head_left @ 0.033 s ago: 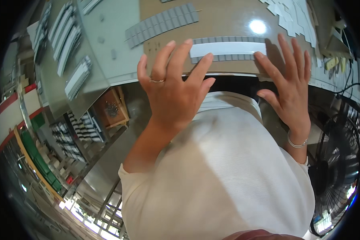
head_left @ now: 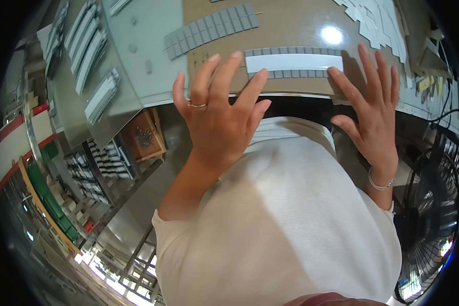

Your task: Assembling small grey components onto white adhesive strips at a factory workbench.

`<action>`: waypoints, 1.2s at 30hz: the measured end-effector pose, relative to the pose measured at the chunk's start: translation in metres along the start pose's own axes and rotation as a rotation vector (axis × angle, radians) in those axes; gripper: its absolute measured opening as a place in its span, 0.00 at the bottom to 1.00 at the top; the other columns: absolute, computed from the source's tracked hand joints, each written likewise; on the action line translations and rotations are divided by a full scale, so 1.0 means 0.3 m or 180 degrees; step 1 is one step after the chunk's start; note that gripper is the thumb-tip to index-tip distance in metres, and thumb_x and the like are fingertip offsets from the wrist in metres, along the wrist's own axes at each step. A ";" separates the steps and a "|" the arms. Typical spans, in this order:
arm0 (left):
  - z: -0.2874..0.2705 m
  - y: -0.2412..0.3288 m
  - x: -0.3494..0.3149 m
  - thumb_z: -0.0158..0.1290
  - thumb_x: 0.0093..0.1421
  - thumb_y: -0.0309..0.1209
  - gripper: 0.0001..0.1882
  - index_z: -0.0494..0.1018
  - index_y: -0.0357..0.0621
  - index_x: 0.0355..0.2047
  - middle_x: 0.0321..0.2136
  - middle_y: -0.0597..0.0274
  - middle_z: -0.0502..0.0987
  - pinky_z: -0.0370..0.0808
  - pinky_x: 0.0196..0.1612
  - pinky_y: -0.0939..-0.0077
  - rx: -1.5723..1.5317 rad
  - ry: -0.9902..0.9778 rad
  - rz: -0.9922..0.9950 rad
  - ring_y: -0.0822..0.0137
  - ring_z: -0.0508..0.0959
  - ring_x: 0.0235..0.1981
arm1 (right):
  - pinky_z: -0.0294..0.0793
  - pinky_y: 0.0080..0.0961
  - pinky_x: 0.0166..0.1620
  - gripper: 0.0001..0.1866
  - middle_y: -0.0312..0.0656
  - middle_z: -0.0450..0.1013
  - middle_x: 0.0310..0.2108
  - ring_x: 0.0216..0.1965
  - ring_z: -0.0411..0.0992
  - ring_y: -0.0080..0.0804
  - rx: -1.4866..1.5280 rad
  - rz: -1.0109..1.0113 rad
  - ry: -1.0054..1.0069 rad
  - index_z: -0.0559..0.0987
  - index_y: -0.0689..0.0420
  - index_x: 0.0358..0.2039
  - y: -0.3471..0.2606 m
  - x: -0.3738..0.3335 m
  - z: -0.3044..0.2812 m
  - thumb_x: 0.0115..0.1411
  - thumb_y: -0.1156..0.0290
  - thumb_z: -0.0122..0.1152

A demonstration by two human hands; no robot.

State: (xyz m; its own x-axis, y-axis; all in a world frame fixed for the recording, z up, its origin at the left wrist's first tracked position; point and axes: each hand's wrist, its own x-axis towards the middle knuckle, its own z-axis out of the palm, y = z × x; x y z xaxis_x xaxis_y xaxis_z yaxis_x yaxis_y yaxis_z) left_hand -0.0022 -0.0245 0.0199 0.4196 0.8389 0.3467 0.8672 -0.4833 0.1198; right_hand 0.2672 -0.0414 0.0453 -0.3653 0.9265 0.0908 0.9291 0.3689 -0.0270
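A white strip (head_left: pixel 296 62) lies flat over a row of grey segmented pieces (head_left: pixel 296 51) near the table's front edge; the grey shows along both its long sides. My left hand (head_left: pixel 217 117) is open, palm down, its index fingertip at the strip's left part. At the right end, the index fingertip of my right hand (head_left: pixel 370 102) touches or hovers just over the strip. That hand is open too, with its other fingers spread on or above the brown board (head_left: pixel 290 30). Beyond my left hand lies another grey segmented row (head_left: pixel 211 30), uncovered and slanted.
White flat pieces (head_left: pixel 375 23) overlap at the far right. Bundles of grey and white strips (head_left: pixel 89 41) lie at the far left. A black fan (head_left: pixel 428 219) stands by my right side. Below the table's left side is a wooden box (head_left: pixel 144 136) holding small dark items.
The view has shifted slightly, moving the table things a little to the right. My left hand has slid slightly left relative to the white strip. The right hand keeps its place on it.
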 end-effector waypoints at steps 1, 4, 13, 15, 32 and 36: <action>-0.004 -0.020 -0.013 0.60 0.54 0.42 0.19 0.79 0.65 0.47 0.56 0.65 0.68 0.49 0.62 0.48 0.0064 -0.0006 -0.0018 0.58 0.64 0.59 | 0.37 0.48 0.69 0.38 0.44 0.50 0.70 0.71 0.44 0.47 0.0021 -0.0079 0.0047 0.72 0.40 0.60 0.004 0.008 0.007 0.61 0.30 0.34; -0.008 -0.036 -0.032 0.59 0.55 0.41 0.18 0.79 0.64 0.47 0.56 0.65 0.68 0.49 0.62 0.47 0.0056 0.0154 -0.0045 0.59 0.64 0.59 | 0.37 0.48 0.69 0.39 0.45 0.50 0.70 0.71 0.43 0.48 0.0138 -0.0157 0.0029 0.72 0.41 0.61 0.015 0.010 0.006 0.60 0.30 0.34; -0.042 -0.030 -0.021 0.60 0.54 0.40 0.15 0.79 0.60 0.42 0.55 0.69 0.67 0.47 0.63 0.43 0.0017 -0.0042 -0.0109 0.62 0.62 0.61 | 0.52 0.39 0.65 0.26 0.49 0.63 0.62 0.65 0.55 0.48 0.0348 0.0503 0.2260 0.69 0.60 0.59 0.261 0.007 -0.019 0.63 0.64 0.59; -0.035 -0.033 -0.009 0.60 0.55 0.40 0.14 0.79 0.59 0.42 0.55 0.69 0.67 0.47 0.63 0.43 -0.0060 -0.0021 -0.0013 0.62 0.62 0.61 | 0.62 0.37 0.60 0.25 0.51 0.65 0.59 0.59 0.64 0.43 -0.0527 0.1362 0.2514 0.69 0.62 0.59 0.389 -0.045 -0.040 0.65 0.63 0.57; -0.033 -0.015 -0.062 0.61 0.54 0.22 0.06 0.73 0.43 0.25 0.18 0.67 0.72 0.64 0.20 0.80 -0.2304 0.0696 -0.0871 0.73 0.68 0.16 | 0.72 0.31 0.50 0.13 0.45 0.78 0.41 0.48 0.73 0.38 0.0766 0.0263 0.2155 0.81 0.64 0.43 0.241 0.001 -0.137 0.65 0.69 0.55; -0.001 0.040 -0.121 0.59 0.59 0.28 0.08 0.78 0.36 0.36 0.29 0.60 0.81 0.75 0.33 0.83 -0.4102 -0.0487 -0.3010 0.75 0.80 0.29 | 0.48 0.49 0.66 0.32 0.46 0.60 0.64 0.65 0.55 0.51 0.0531 -0.0521 0.0447 0.75 0.48 0.56 0.025 0.087 -0.034 0.61 0.39 0.48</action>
State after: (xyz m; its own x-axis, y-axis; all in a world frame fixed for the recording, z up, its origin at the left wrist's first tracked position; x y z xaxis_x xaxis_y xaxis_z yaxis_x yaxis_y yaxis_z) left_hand -0.0073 -0.0608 0.0092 -0.0202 0.9224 -0.3857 0.0586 0.3862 0.9206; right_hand 0.2653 -0.0153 0.0576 -0.4872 0.8384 0.2443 0.8316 0.5308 -0.1633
